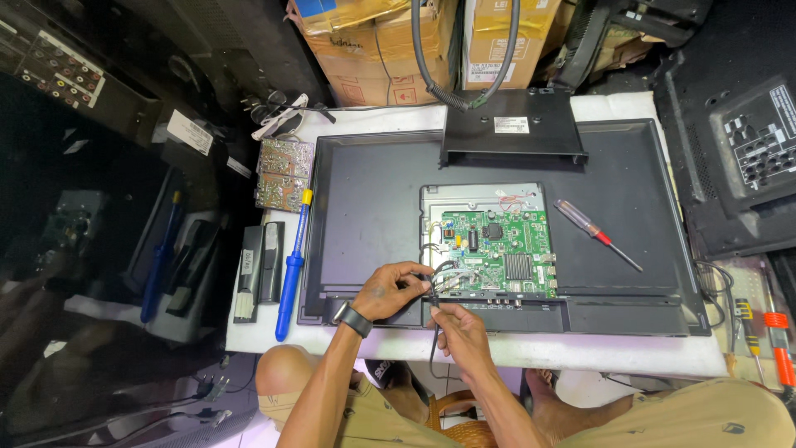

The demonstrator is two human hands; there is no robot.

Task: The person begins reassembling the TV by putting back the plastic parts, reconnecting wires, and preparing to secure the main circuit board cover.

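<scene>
Cable [434, 319]: black, pinched by both hands at the near edge of the television back panel [365, 199], its tail hanging off the table [580, 353].
Left hand [390, 290]: fingers [414, 270] closed narrow on the wire bundle just left of the green circuit board [497, 249].
Right hand [463, 332]: fingers pinched shut on the cable, just below the left.
Metal tray [431, 203]: holds the circuit board, beyond the fingers.
Red screwdriver [595, 234]: lies on the panel, well right of the fingers.
Blue soldering iron [292, 265]: left of the fingers, on the table.
</scene>
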